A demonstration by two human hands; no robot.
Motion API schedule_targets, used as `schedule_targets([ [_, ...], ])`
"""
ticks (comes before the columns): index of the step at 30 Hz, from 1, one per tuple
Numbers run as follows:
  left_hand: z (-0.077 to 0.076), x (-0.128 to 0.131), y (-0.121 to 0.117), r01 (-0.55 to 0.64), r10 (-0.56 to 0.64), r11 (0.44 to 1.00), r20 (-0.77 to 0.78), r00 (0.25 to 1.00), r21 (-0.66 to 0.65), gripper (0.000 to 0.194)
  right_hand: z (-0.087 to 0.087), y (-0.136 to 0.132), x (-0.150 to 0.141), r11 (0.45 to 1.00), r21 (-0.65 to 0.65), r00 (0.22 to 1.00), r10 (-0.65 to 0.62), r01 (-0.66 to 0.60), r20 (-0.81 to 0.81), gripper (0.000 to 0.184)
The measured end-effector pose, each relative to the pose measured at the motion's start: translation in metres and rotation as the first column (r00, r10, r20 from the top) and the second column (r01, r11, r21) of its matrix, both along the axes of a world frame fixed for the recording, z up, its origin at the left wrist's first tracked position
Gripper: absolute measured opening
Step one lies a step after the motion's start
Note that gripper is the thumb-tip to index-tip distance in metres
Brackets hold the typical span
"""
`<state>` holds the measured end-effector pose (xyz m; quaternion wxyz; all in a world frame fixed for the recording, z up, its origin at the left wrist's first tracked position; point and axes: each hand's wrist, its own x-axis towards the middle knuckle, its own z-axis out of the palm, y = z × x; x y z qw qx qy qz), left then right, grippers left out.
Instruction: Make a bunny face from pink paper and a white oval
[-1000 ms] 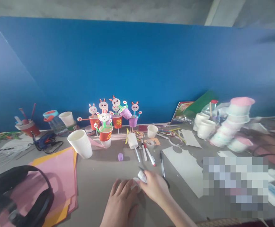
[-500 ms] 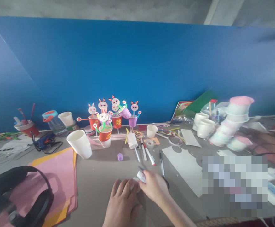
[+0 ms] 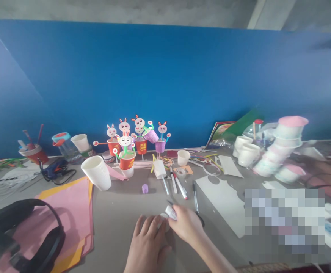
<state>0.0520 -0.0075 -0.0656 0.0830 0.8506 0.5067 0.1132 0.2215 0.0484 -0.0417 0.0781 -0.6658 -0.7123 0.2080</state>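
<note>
My right hand (image 3: 186, 223) is closed round a white glue stick (image 3: 170, 212) with a printed label, its lower end against a small white paper disc (image 3: 164, 216). My left hand (image 3: 151, 237) lies flat on the table beside it, fingers stretched out, the fingertips at the disc's left edge. Most of the disc is hidden by both hands. A dark pointed tip shows above the glue stick, and a black loop, perhaps scissors (image 3: 201, 220), peeks out right of my right hand. Beyond the hands stands a small purple cap (image 3: 145, 188).
Rabbit-faced cup figures (image 3: 127, 159) stand at the back, near a tall white cup (image 3: 96, 173). Markers (image 3: 179, 185) and cut white paper (image 3: 220, 204) lie to the right. At left, headphones (image 3: 55, 216) rest on pink sheets (image 3: 77, 204). Stacked cups (image 3: 287, 132) rise at far right.
Both hands stay almost in place, with the glue stick still at the paper disc. The whole view has shifted very slightly.
</note>
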Motion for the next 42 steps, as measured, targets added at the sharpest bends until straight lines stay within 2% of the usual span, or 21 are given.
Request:
schedule_targets([
  [4, -0.003, 0.0, 0.0, 0.009, -0.007, 0.998, -0.022, 1.0, 0.064, 0.053, -0.004, -0.002, 0.009, 0.997, 0.07, 0.994, 0.041, -0.034, -0.101, 0.009],
  [9, -0.006, 0.0, 0.0, 0.024, -0.018, 0.986, -0.036, 0.999, 0.166, 0.049, -0.007, -0.018, 0.022, 0.976, 0.165, 0.968, 0.174, -0.145, -0.183, 0.01],
  [13, -0.004, -0.001, 0.0, 0.045, -0.033, 0.972, -0.057, 0.998, 0.23, 0.049, -0.013, -0.028, 0.03, 0.936, 0.264, 0.932, 0.292, -0.233, -0.215, 0.029],
  [16, -0.003, -0.001, 0.001, 0.045, -0.028, 0.965, -0.068, 0.997, 0.259, 0.051, -0.015, -0.029, 0.032, 0.914, 0.271, 0.917, 0.355, -0.301, -0.179, 0.039],
  [23, -0.001, -0.001, 0.001, 0.059, -0.039, 0.962, -0.082, 0.996, 0.265, 0.05, -0.009, -0.029, 0.034, 0.885, 0.178, 0.9, 0.436, -0.43, 0.004, 0.04],
  [31, -0.003, -0.002, 0.0, 0.049, -0.029, 0.961, -0.078, 0.997, 0.273, 0.051, -0.008, -0.026, 0.037, 0.878, 0.193, 0.889, 0.455, -0.438, -0.053, 0.048],
  [35, -0.003, -0.001, 0.0, 0.04, -0.025, 0.966, -0.063, 0.998, 0.255, 0.051, -0.005, -0.027, 0.038, 0.871, 0.186, 0.886, 0.464, -0.456, -0.004, 0.041],
  [42, -0.007, -0.003, 0.0, 0.034, -0.035, 0.965, -0.002, 0.999, 0.262, 0.05, -0.013, -0.024, 0.042, 0.888, 0.307, 0.884, 0.415, -0.343, -0.213, 0.044],
])
